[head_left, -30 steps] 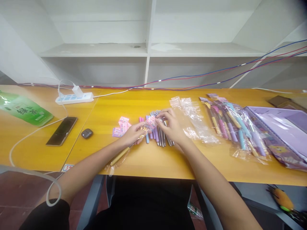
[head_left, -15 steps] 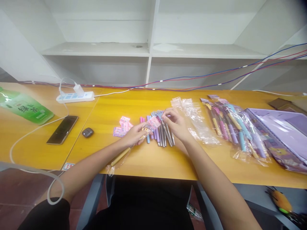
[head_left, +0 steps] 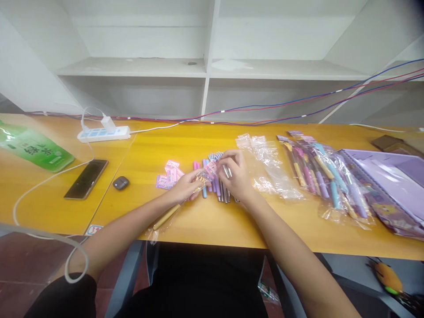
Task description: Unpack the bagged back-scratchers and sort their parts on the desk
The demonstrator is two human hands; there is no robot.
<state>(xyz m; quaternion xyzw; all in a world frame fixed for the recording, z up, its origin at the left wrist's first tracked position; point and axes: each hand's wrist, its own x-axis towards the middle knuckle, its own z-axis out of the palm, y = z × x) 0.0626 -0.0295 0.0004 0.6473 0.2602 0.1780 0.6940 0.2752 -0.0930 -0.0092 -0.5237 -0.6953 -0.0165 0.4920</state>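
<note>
Both hands met over the desk: my left hand pinched the bagged utensil, its yellow handle trailing toward me, while my right hand's fingers closed on the pink card at the bag's mouth. A loose pinch might have let the card slip or crease. Loose utensils crowded beneath; spare cards, empty bags and packed sets lay alongside.
</note>
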